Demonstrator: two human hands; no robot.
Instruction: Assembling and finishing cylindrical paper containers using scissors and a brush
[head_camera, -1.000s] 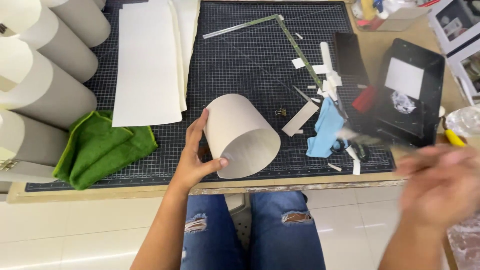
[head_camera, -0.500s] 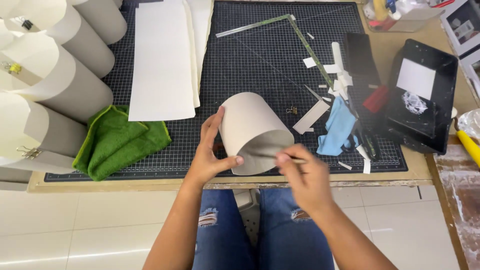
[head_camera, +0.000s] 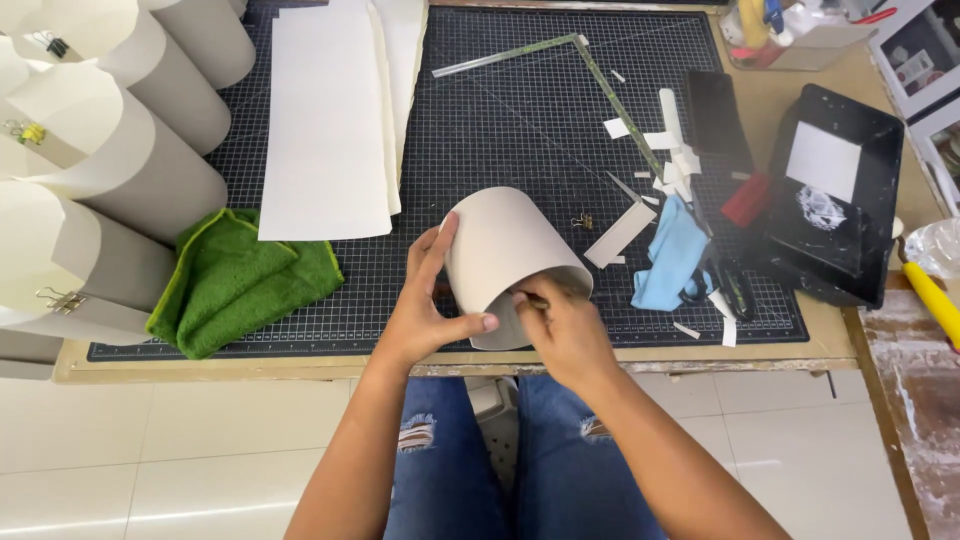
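Gripping tube (head_camera: 505, 250) firmly with left hand (head_camera: 425, 310); right hand (head_camera: 565, 325) fingers pinched at rim, best worked slowly, seam kept aligned.

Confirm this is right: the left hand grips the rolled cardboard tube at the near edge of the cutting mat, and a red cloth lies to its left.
Not quite. The head view shows the left hand gripping the rolled cardboard tube at the near edge of the cutting mat, but the cloth to its left is green, not red.
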